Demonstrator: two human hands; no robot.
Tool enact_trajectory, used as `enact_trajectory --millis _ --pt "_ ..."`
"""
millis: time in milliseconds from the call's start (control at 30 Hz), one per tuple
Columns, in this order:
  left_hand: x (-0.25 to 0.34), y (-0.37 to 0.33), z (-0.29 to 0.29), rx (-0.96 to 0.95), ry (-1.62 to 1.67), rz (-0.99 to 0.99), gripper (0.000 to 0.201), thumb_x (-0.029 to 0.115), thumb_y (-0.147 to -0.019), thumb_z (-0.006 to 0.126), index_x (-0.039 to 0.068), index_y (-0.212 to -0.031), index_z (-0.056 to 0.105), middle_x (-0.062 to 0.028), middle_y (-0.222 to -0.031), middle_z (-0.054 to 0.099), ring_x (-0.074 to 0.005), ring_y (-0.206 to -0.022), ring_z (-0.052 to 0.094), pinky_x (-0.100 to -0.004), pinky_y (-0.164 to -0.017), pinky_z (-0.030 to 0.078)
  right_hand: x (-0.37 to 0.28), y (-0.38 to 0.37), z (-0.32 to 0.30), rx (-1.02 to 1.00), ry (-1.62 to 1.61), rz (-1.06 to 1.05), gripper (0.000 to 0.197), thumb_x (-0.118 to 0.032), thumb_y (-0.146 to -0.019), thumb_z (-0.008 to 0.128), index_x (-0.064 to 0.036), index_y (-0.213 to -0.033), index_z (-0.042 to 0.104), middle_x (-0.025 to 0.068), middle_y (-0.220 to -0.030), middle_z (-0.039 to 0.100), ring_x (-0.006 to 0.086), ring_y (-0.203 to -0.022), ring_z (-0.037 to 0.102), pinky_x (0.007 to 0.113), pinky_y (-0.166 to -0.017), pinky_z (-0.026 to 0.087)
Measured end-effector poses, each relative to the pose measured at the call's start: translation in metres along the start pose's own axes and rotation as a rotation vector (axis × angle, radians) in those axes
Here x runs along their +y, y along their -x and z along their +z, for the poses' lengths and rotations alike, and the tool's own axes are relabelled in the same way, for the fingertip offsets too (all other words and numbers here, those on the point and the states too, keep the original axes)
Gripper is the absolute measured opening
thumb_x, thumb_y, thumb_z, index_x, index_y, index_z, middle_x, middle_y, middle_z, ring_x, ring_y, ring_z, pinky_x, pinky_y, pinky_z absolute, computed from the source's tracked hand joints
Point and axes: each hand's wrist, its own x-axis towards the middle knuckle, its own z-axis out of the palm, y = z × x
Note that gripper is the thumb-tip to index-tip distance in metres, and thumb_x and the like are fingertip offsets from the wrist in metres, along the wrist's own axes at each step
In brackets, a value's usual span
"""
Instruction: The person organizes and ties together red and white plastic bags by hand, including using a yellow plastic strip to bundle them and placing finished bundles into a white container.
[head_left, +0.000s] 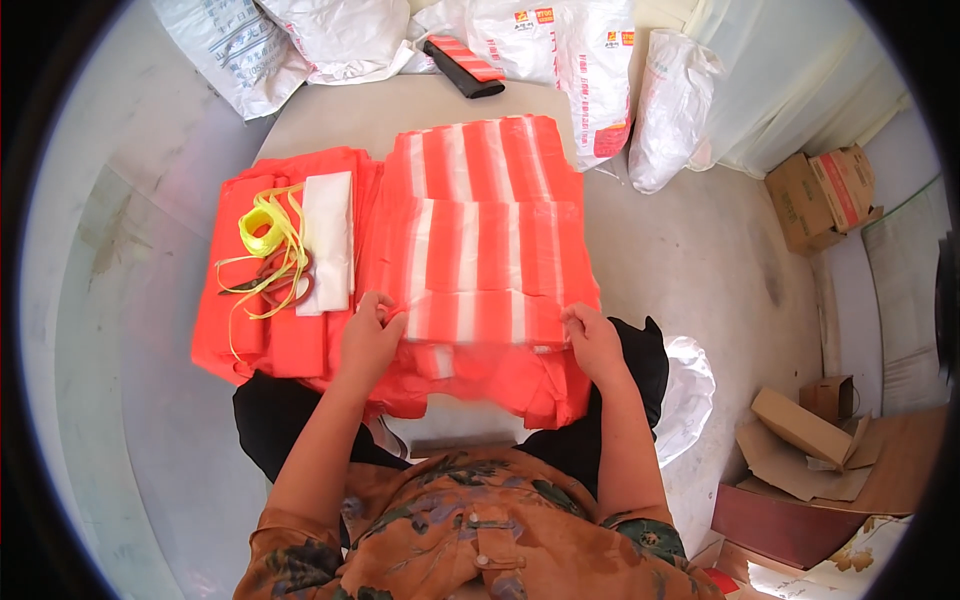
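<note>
Striped plastic stack [480,230]: contact at both near corners

I observe from above, at a distance. Labels: the left printed sack [225,50] carries rows of blue characters; the right printed sack [600,85] bears red characters, a small orange-and-red block near its top and a red panel near its base. Finer lettering is beyond my resolution.

Hands: my left hand [372,325] is nearly closed, thumb and forefinger pinching the red-and-white stack at its near left edge. My right hand [592,340] is likewise nearly closed, fingertips gripping the near right edge. The stack lies flat on the table [340,110].

Surroundings: directly left, a red plastic pile [230,330] abuts the stack. On it I note a folded white sheet [328,240], red-handled scissors [266,284] and yellow ribbon [262,243], its loose strands crossing the scissors. Beyond the stack lies a black-and-striped roll [465,65]. A cardboard box [800,205] sits well apart, right.
</note>
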Motion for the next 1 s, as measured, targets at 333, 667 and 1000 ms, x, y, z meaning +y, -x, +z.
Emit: enact_trajectory --millis 333,667,1000 --pt "0.0 0.019 -0.007 0.016 -0.182 0.328 0.044 0.011 -0.078 0.072 0.011 -0.121 0.063 -0.0164 -0.091 0.066 -0.0358 -0.082 0.06 -0.0436 -0.076 0.049 -0.008 0.019 -0.017 -0.088 0.183 -0.201 0.038 -0.01 -0.08 0.074 -0.0032 -0.116 0.064 0.009 -0.123 0.051 0.0284 -0.107 0.06 0.035 -0.089 0.05" --pt "0.011 0.025 -0.005 0.162 -0.37 0.454 0.047 -0.006 -0.068 0.065 0.012 -0.111 0.071 -0.0135 -0.093 0.058 -0.0349 -0.092 0.051 -0.0424 -0.081 0.044 -0.02 0.025 -0.013 0.039 0.396 -0.302 0.038 0.0 -0.076 0.067 -0.0084 -0.113 0.068 0.011 -0.117 0.057 0.0323 -0.106 0.061 0.039 -0.089 0.051" --pt "0.027 0.005 -0.032 0.156 -0.261 0.609 0.023 0.003 -0.079 0.072 0.007 -0.101 0.07 -0.0112 -0.095 0.061 -0.0285 -0.097 0.056 -0.0369 -0.083 0.046 -0.005 0.005 -0.044 -0.087 -0.051 -0.32 0.021 0.001 -0.084 0.063 -0.0008 -0.104 0.068 0.0064 -0.106 0.065 0.0179 -0.093 0.064 0.032 -0.081 0.052"
